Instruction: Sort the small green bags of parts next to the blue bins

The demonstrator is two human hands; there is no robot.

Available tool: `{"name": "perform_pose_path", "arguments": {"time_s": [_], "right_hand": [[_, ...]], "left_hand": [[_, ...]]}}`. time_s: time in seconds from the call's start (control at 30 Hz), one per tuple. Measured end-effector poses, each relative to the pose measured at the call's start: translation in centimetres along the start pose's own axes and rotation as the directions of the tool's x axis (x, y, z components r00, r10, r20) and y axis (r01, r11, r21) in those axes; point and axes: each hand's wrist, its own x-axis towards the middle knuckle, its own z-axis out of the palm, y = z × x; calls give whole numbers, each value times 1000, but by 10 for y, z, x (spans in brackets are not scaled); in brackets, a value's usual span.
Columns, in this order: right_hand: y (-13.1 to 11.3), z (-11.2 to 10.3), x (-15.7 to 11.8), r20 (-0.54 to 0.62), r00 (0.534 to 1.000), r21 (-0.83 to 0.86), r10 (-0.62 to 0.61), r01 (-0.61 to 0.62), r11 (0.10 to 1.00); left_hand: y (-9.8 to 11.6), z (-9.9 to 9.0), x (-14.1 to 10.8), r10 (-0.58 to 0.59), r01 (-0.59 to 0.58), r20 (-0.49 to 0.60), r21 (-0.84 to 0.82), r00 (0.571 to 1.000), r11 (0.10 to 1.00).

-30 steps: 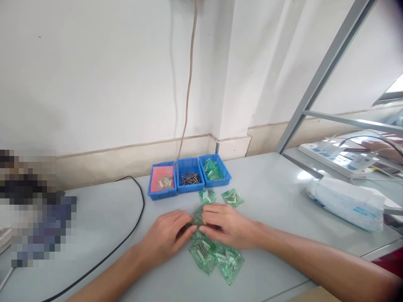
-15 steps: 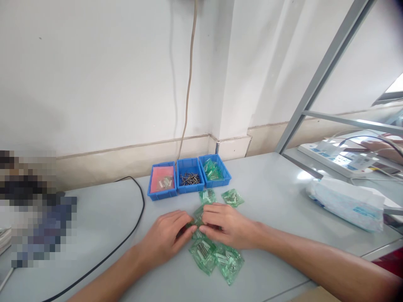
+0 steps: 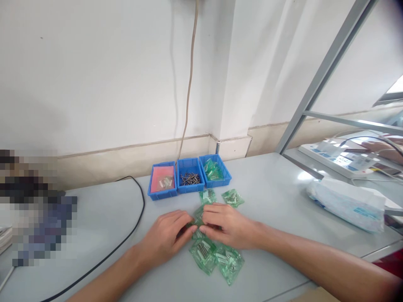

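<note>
The left hand, fingers curled, pinched a green packet lying between the hands; its long axis ran roughly away from the wearer. The right hand, also half-closed, gripped its other side. Beneath was a grey table; behind, a white wall.

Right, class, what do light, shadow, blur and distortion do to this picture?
Head view: white glare on the tabletop near the plastic packet; soft shadow of the hanging cord on the wall. Head view: blocky pixelation at left, the bagged parts slightly soft, the metal frame leaning, perhaps from lens distortion.
</note>
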Motion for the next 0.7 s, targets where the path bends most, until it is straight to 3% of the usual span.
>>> {"name": "perform_pose_path", "arguments": {"time_s": [0.7], "right_hand": [[1, 0, 0, 15, 1000, -12, 7, -7, 1000]], "left_hand": [[0, 0, 1, -11, 11, 12, 20, 1000, 1000]]}}
